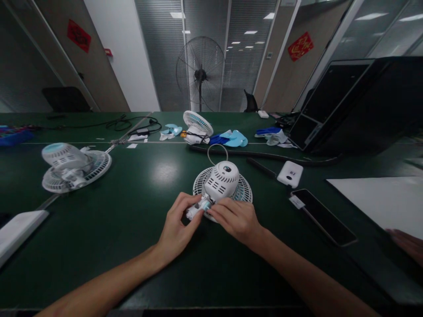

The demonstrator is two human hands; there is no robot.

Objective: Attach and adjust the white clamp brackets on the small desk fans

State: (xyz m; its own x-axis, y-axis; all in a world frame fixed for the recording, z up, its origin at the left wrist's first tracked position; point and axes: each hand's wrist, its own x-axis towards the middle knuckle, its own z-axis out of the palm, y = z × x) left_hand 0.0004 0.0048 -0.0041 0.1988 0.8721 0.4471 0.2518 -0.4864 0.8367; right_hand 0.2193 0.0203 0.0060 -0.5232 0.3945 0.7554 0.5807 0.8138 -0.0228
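A small white fan lies grille-down on the green table, its motor housing facing up. My left hand pinches the fan's white clip or neck piece between thumb and fingers. From the other side, my right hand is closed with its fingertips at a small light-blue part on that same piece. Fingers cover much of the joint, so its details are hidden. A thin pale cable loops up behind the housing.
Another fan lies at left. Farther back are a third fan, light-blue blades and a black tube. At right are a white device, a phone, a monitor and another person's hand.
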